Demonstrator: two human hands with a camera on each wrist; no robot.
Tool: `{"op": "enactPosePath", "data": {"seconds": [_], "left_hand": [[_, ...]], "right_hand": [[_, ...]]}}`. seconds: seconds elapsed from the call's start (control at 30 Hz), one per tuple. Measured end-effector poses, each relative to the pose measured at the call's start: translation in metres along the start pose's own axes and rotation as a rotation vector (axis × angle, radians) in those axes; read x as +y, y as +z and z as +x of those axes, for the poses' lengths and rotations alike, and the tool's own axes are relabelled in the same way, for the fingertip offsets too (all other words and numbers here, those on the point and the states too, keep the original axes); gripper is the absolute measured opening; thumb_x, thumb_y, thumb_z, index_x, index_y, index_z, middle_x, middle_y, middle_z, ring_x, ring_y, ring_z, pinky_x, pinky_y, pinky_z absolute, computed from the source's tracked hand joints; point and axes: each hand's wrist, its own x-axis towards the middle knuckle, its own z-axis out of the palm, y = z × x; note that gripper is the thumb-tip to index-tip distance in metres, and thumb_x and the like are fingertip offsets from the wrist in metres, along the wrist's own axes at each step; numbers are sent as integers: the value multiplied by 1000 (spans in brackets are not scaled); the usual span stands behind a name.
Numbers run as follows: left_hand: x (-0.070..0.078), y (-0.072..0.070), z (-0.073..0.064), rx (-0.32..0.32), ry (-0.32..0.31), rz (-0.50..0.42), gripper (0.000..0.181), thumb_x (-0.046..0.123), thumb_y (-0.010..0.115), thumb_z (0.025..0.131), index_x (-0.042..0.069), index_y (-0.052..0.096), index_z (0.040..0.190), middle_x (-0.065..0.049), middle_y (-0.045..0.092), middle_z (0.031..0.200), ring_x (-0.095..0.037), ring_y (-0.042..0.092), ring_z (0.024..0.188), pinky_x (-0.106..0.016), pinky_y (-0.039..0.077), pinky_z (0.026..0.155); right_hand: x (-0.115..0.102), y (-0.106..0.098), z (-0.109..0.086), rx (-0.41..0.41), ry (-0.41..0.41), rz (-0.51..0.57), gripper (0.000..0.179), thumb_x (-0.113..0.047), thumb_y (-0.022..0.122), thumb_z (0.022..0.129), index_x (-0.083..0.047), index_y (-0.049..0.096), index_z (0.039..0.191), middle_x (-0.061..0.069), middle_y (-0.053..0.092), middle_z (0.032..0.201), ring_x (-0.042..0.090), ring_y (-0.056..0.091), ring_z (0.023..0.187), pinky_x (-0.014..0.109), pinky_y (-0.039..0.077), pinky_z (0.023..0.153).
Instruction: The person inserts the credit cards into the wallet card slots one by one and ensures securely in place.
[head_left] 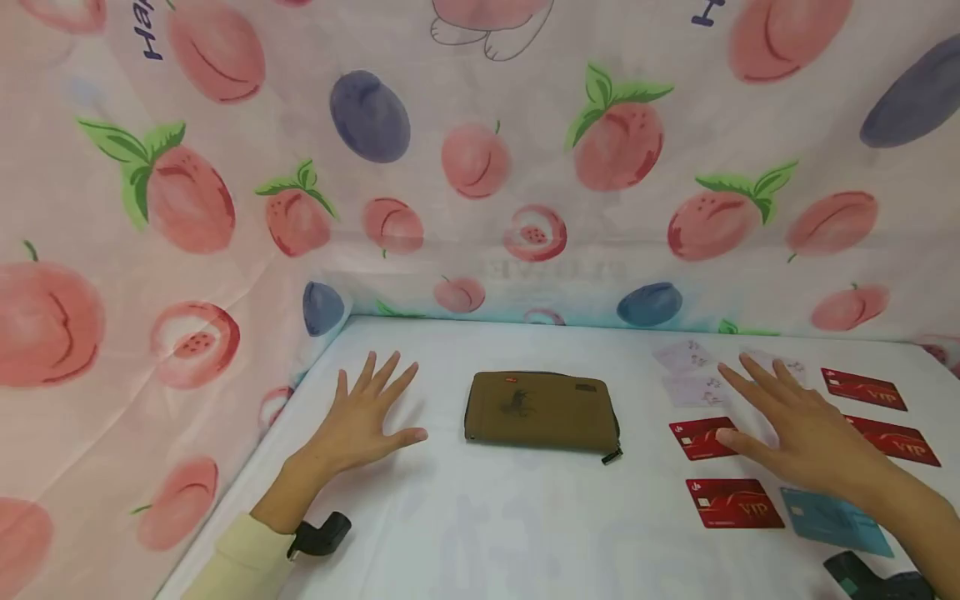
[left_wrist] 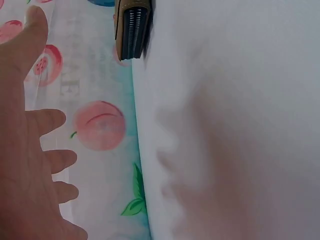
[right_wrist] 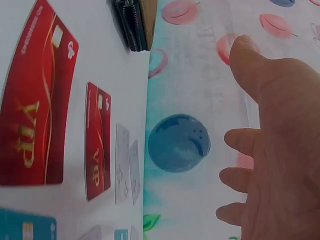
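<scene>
An olive-brown zip wallet (head_left: 542,414) lies flat on the white table, its zip pull at the near right corner. To its left my left hand (head_left: 363,417) hovers with fingers spread, holding nothing. My right hand (head_left: 806,425) is spread above the cards on the right and holds nothing either. Beneath and around it lie several red VIP cards (head_left: 735,503), one partly hidden by the thumb. A blue card (head_left: 836,521) is partly covered by the right wrist. The wallet's zipped edge (left_wrist: 134,32) shows in the left wrist view.
Several pale, translucent printed cards (head_left: 693,390) lie at the back right of the white table (head_left: 450,525). A fruit-printed cloth (head_left: 420,100) hangs behind the table and along its left side. Each wrist wears a black device (head_left: 321,535).
</scene>
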Motion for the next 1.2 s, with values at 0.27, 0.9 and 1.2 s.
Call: {"op": "enactPosePath", "data": {"seconds": [0.27,0.9,1.2], "left_hand": [[2,7,11,42,-50,-158,85,55,61,86,11,30,151,-19,26,153,-43,10,141,-65,3,105],[37,51,37,-50,-139,-653,85,45,62,91,4,19,152,-14,24,154,-30,15,143,-50,15,111],[48,75,45,20,-185,-834,74,41,55,96,0,25,149,-10,41,143,-27,43,115,-44,37,93]], "right_hand": [[-16,4,12,23,-44,60,87,-49,62,89,-19,14,155,21,13,155,49,6,138,76,30,77],[-55,20,37,4,-61,385,74,-40,57,95,-21,17,155,19,21,154,50,27,133,70,33,88],[-87,38,67,16,40,522,66,-45,45,100,-11,24,152,24,31,148,47,42,124,60,44,85]]}}
